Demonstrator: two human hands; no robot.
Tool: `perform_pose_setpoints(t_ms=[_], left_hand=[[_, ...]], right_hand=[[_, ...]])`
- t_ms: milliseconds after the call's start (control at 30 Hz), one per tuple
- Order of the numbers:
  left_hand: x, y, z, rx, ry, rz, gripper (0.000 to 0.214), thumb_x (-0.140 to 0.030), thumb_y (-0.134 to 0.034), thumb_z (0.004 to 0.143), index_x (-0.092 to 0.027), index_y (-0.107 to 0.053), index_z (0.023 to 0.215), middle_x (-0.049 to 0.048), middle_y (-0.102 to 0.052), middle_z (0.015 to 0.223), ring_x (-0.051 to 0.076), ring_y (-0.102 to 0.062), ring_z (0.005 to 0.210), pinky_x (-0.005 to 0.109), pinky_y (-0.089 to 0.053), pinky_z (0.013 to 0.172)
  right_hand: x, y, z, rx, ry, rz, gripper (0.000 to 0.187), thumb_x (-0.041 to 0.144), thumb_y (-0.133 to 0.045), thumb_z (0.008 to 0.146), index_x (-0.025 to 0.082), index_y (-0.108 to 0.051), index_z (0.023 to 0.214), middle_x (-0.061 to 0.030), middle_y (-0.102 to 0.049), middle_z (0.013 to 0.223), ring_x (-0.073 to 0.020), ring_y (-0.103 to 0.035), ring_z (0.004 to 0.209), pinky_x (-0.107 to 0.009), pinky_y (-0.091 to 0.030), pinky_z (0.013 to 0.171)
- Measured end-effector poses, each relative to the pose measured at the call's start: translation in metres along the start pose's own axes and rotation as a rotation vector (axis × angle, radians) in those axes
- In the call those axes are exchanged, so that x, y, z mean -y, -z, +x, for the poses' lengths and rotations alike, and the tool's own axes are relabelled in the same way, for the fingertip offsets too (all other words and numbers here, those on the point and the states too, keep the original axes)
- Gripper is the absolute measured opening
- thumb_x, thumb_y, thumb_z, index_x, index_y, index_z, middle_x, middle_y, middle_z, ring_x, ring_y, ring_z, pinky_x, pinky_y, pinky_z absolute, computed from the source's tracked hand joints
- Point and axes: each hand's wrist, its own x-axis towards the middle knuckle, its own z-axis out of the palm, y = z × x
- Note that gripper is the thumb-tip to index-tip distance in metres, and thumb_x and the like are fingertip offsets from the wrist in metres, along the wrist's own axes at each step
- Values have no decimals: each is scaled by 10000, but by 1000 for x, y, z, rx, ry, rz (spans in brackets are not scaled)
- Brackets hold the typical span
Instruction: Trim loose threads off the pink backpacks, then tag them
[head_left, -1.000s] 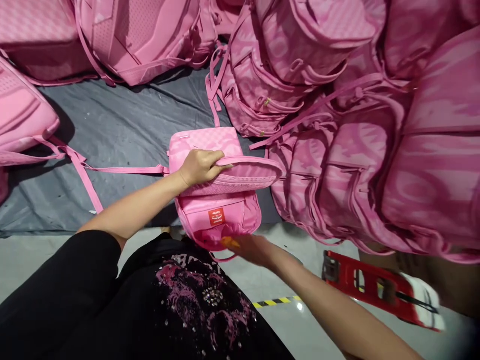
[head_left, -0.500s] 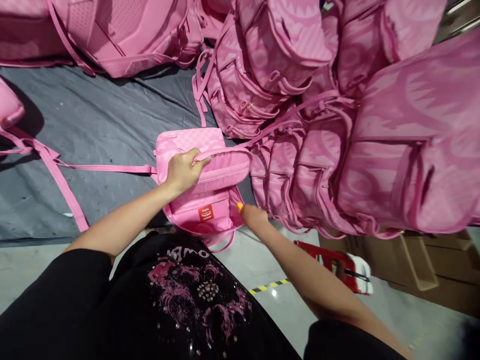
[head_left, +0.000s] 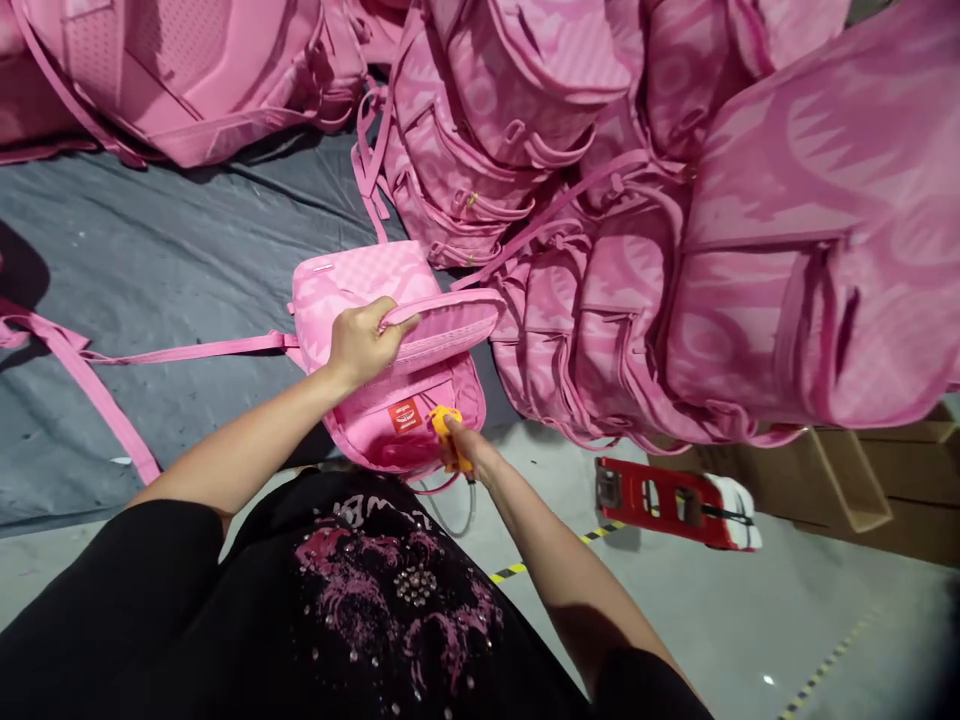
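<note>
Left hand (head_left: 364, 340): its grip is curling shut round the flap (head_left: 450, 325) edge, holding it raised.
Right hand (head_left: 466, 457): its grip is pinching a small orange tool (head_left: 444, 420) against the lining.
Backpack (head_left: 352, 285): lying on the grey-sheeted surface (head_left: 172, 260), just beside the pink pile (head_left: 675, 250).
Handling: probably light, soft and floppy; the flap's firmer rim is offering the surest hold.

Two hands at an open pink backpack

The left hand (head_left: 365, 342) grips the backpack's (head_left: 352, 285) lifted flap (head_left: 450, 322); the right hand (head_left: 463, 452) holds a small yellow tool (head_left: 444, 424) beside the red label (head_left: 405, 415). More pink backpacks (head_left: 675, 250) crowd the right.
</note>
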Motion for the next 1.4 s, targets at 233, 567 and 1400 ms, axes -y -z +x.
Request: perform_pose_setpoints(t_ms=[233, 567, 1400], left_hand=[[10, -4, 10, -63, -52, -9, 382, -472, -584, 862, -180, -523, 623, -57, -395, 513, 88, -398, 482, 232, -282, 525], [21, -8, 28, -96, -132, 19, 411, -496, -594, 863, -189, -476, 616, -55, -398, 527, 87, -383, 491, 247, -283, 530], [-1, 6, -30, 150, -69, 167, 179, -318, -534, 813, -199, -663, 776, 10, -644, 614, 156, -588, 561, 257, -379, 568]], right_hand=[[-14, -26, 28, 310, 149, 500, 558, 631, -123, 987, 226, -347, 676, 106, -184, 451, -69, -98, 369, -182, -279, 388], [-21, -3, 15, 468, 134, 278, 533, 735, -448, 864, 223, -396, 722, 132, -238, 424, -39, -117, 334, -169, -170, 339], [-46, 95, -86, -121, 235, -171, 526, 745, -493, 719, 233, -373, 701, 106, -327, 442, -52, -270, 330, -196, -186, 346]])
